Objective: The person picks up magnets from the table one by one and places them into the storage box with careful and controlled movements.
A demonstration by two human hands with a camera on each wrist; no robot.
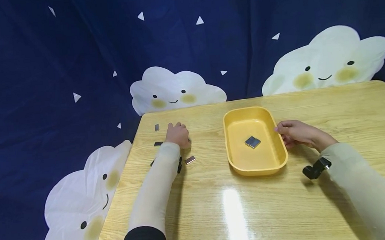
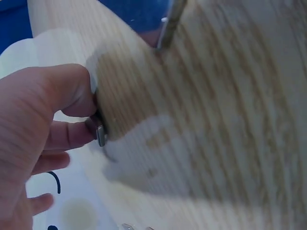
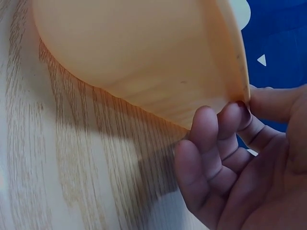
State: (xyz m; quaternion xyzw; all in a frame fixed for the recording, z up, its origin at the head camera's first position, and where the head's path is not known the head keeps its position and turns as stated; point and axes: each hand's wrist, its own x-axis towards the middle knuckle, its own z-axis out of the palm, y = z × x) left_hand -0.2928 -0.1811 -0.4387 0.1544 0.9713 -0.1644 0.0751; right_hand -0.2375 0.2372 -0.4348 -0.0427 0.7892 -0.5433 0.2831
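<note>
My left hand (image 1: pixel 178 135) is over the left part of the table. In the left wrist view, its thumb and forefinger pinch a small flat metallic piece (image 2: pixel 100 135), mostly hidden by the fingers. A pinkish flat rectangular piece (image 1: pixel 190 160) lies just nearer than that hand. On the right, my right hand (image 1: pixel 297 133) grips the side rim of a yellow plastic tray (image 1: pixel 253 161). The thumb is over the rim and the fingers are against the outer wall (image 3: pixel 158 91). Dark, shiny flat pieces (image 1: pixel 252 142) lie together inside the tray.
More small flat pieces lie around the left forearm: a grey one (image 1: pixel 157 127) farther back, a dark one (image 1: pixel 158 143) beside the wrist and another (image 1: pixel 152 162) partly behind the sleeve. A blue curtain (image 1: pixel 185 34) with clouds hangs behind the wooden table (image 1: pixel 206 209).
</note>
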